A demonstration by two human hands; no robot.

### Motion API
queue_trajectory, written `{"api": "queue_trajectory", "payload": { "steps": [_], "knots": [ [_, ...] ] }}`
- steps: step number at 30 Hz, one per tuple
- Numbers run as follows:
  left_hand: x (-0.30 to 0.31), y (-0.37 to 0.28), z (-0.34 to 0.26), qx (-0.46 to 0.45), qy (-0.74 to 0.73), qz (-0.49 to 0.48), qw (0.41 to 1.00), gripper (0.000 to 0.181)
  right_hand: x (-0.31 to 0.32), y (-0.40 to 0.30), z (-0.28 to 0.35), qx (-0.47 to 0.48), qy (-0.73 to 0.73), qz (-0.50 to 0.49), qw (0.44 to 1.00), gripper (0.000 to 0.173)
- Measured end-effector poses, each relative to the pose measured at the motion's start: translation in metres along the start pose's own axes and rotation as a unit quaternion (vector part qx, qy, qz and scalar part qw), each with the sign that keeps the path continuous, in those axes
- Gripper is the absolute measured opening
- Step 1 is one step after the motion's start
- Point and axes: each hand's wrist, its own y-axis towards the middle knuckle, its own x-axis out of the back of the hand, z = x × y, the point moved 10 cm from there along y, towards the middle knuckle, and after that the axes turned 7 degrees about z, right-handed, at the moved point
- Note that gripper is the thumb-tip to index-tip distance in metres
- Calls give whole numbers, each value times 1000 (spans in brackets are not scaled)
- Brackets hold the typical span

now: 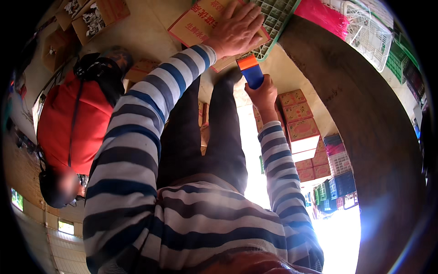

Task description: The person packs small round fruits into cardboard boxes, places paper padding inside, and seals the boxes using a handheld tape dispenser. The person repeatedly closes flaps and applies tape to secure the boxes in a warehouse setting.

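Note:
My left hand (236, 30) lies palm down across a brown cardboard carton (191, 22) with red printing, its fingers spread a little. In my right hand (265, 94) is a blue and orange handheld tool (252, 73), possibly a tape dispenser. Its orange end points toward the near edge of the carton, below my left hand. Whether the tool touches the carton I cannot tell. A green plastic crate (280, 30) with a grid pattern shows beyond the carton, on its right, partly covered by it.
On the left a person in a red top (75, 120) is close by, near open cartons (94, 20) holding crumpled paper. A broad brown pillar-like surface (359, 102) curves along my right. Printed boxes (303, 130) are stacked beside my right arm. White plastic baskets (371, 37) stand farther right.

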Motion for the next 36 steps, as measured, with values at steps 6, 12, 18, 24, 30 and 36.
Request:
{"api": "queue_trajectory", "payload": {
  "steps": [6,12,18,24,30,36],
  "knots": [
    [-30,-4,10,29,19,46,998,51,19,19,34,134,53,-31,989,76],
    [-29,-9,1,6,34,18,999,49,29,15,20,182,36,18,983,66],
    [-34,-11,1,26,30,52,998,54,31,-20,-20,142,-12,42,989,55],
    [-32,-10,-6,7,67,27,997,56,3,19,-35,84,-107,113,984,54],
    [-27,-10,-7,10,63,39,997,53,-24,53,-7,54,-102,165,979,60],
    [-42,-17,-24,-27,119,4,993,53,-29,73,15,41,-127,183,974,66]
  ]
}}
